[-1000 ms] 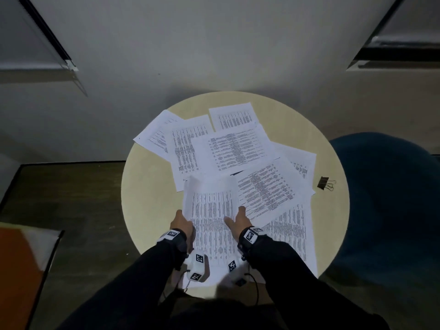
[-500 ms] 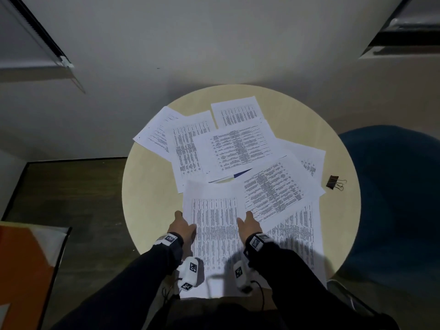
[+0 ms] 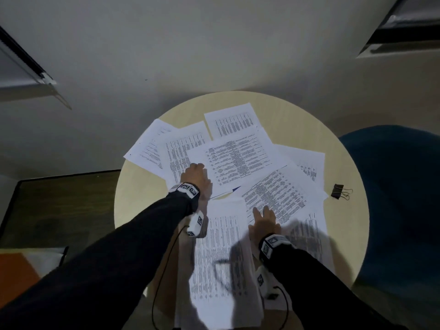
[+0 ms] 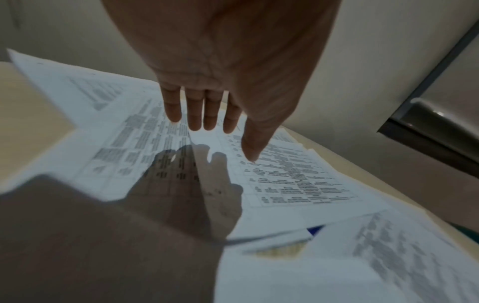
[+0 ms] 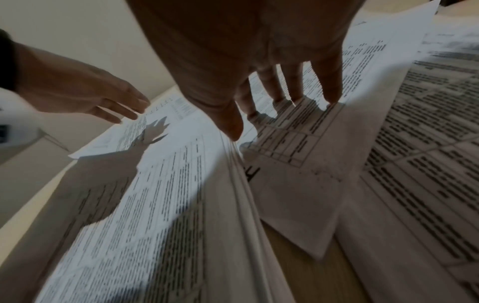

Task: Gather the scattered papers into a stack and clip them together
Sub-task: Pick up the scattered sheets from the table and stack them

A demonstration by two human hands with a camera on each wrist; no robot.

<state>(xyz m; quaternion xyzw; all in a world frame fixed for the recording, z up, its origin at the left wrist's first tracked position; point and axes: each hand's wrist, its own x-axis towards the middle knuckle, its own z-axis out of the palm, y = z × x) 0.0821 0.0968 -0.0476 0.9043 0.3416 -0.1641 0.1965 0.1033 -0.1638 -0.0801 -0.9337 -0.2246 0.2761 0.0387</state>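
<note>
Several printed sheets lie scattered and overlapping on a round beige table [image 3: 142, 194]. A small pile of sheets [image 3: 221, 253] lies at the near edge. My left hand [image 3: 196, 169] reaches forward over the seam between a left sheet [image 3: 181, 148] and the centre sheet [image 3: 238, 158]. Its fingers [image 4: 194, 114] are straight and hold nothing. My right hand [image 3: 262, 210] lies on a slanted sheet [image 3: 273, 194], straight fingertips [image 5: 332, 96] touching the paper. A black binder clip [image 3: 338, 191] sits alone on the table's right side, out of reach of both hands.
A blue chair [image 3: 400, 198] stands against the table's right side. Dark wooden floor [image 3: 59, 206] lies to the left, with an orange and white object [image 3: 14, 270] at the lower left. A wall stands close behind the table.
Both hands have let go of the near pile. The left hand has reached forward to the far sheets; the right hand has shifted right onto the slanted sheet.
</note>
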